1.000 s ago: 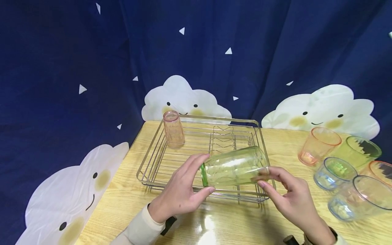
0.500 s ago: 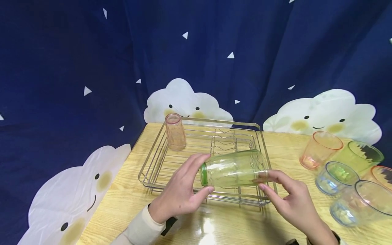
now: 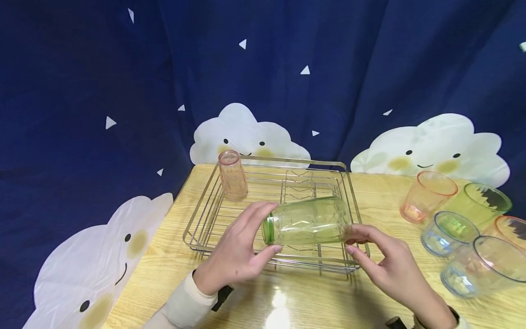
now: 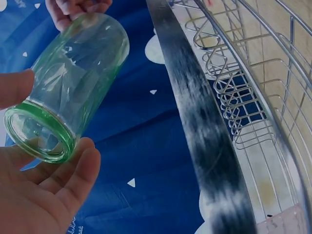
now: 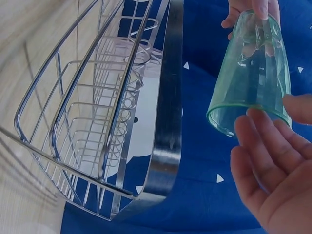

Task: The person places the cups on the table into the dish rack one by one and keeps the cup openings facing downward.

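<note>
green ribbed tumbler (image 3: 308, 221) held sideways above wire dish rack (image 5: 170, 97). left hand (image 3: 236, 251) part-closed round the base; right hand (image 3: 384, 265) pinches the rim. risk: smooth wall could slip if either light fingertip hold loosens, probably striking the rack.

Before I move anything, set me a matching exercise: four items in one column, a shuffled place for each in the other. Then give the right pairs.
Items
1. left grip
2. silver metal wire rack
3. translucent pink tumbler
4. right grip

Places
A. at the open rim of the translucent green tumbler
B. on the pale wooden table
C. at the thick base of the translucent green tumbler
D. standing in the far left corner, as the head camera sees it, of the silver metal wire rack

Pairs: 1-C, 2-B, 3-D, 4-A
</note>
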`<action>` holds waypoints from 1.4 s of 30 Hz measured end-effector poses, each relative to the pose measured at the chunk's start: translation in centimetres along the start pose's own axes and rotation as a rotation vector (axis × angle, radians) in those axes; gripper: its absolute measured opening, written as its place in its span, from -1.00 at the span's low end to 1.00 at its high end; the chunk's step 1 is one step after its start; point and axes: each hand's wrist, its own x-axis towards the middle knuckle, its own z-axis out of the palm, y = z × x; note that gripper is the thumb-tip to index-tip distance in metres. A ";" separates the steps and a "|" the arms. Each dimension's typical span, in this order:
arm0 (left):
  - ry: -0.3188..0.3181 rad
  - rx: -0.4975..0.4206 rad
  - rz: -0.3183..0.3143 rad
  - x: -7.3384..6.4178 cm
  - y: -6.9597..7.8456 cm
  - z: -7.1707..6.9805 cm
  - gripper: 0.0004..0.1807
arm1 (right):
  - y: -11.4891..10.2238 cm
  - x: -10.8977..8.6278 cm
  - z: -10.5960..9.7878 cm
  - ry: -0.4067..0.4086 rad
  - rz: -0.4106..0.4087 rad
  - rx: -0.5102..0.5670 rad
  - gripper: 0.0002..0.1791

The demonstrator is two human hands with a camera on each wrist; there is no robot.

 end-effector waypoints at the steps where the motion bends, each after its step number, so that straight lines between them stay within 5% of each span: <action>1: -0.006 0.002 0.000 0.1 0.0 -0.2 -0.12 | 0.0 0.0 0.0 0.000 -0.001 0.000 -0.49; 14: 0.014 0.094 -0.100 1.5 -2.4 -3.7 -0.21 | 0.4 -0.2 -0.7 -0.041 0.039 -0.007 -0.57; 21: -0.002 0.138 -0.198 1.9 -4.0 -4.2 -0.22 | 0.4 -0.3 -0.6 -0.035 0.007 0.013 -0.54; 30: -0.019 0.217 -0.219 2.7 -6.4 -4.5 -0.21 | 0.4 -0.4 -0.6 -0.031 0.014 0.019 -0.55; 42: -0.144 0.267 -0.280 4.3 -7.9 -4.7 -0.21 | 0.6 -0.6 -0.5 -0.018 0.003 0.028 -0.50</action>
